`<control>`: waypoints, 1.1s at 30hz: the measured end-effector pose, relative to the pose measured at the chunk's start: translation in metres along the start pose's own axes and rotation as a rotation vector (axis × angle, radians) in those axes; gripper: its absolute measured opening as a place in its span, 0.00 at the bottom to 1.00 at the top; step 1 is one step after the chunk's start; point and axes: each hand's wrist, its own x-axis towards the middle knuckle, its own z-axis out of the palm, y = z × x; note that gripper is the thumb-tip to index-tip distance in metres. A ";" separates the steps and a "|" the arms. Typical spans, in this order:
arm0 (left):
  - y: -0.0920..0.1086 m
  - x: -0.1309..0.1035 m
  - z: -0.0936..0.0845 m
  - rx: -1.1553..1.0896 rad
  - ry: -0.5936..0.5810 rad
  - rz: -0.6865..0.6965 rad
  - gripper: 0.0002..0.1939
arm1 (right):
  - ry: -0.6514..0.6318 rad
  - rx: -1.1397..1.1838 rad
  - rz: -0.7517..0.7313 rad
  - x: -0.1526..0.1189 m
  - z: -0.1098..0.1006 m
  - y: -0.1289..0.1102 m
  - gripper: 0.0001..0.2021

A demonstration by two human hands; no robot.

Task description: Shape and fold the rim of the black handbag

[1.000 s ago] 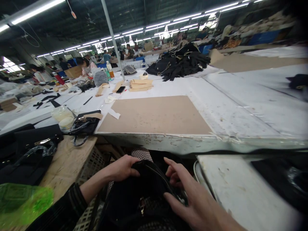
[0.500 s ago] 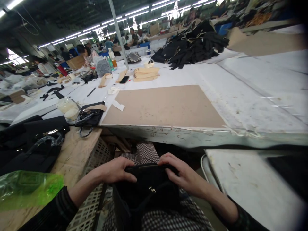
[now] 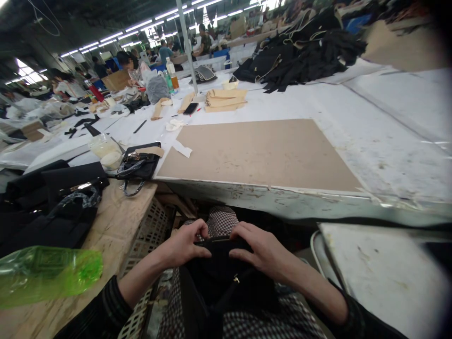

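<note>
A black bag (image 3: 229, 287) with a small gold-coloured metal piece on its front lies across my lap, over checked cloth (image 3: 222, 219). My left hand (image 3: 189, 245) pinches its upper edge on the left, thumb on the near side and fingers over the far side. Further right along the same edge, my right hand (image 3: 252, 247) grips it in a similar way. Between the two hands runs a thin gold-toned line at the rim. The bag's underside and my fingertips behind the edge are hidden.
A worktable holds a brown board (image 3: 254, 153), a black handbag (image 3: 141, 160), a phone (image 3: 191, 108), tan pieces (image 3: 226, 100) and a black pile (image 3: 310, 61). Left are more black bags (image 3: 52, 202) and a green plastic bottle (image 3: 52, 273). A white-topped stand (image 3: 381, 263) is at right.
The view has turned slightly left, so things sit further right. My right hand has shifted its thumb along the bag's edge, nearer my left hand. Both hands keep their hold.
</note>
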 end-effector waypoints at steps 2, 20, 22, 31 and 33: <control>-0.001 0.000 -0.001 0.067 0.002 0.017 0.15 | -0.027 -0.165 -0.018 0.009 0.001 -0.005 0.09; 0.001 -0.001 0.005 0.332 0.091 0.120 0.08 | -0.008 0.250 0.163 0.000 0.006 0.015 0.11; 0.000 -0.002 0.007 0.315 0.116 0.100 0.10 | -0.060 0.363 0.200 -0.007 0.001 0.019 0.14; 0.000 0.004 0.018 0.322 0.164 0.071 0.12 | -0.217 0.731 0.305 -0.023 -0.006 0.028 0.10; 0.001 0.006 0.020 0.330 0.167 0.060 0.12 | -0.201 0.770 0.320 -0.024 -0.004 0.029 0.11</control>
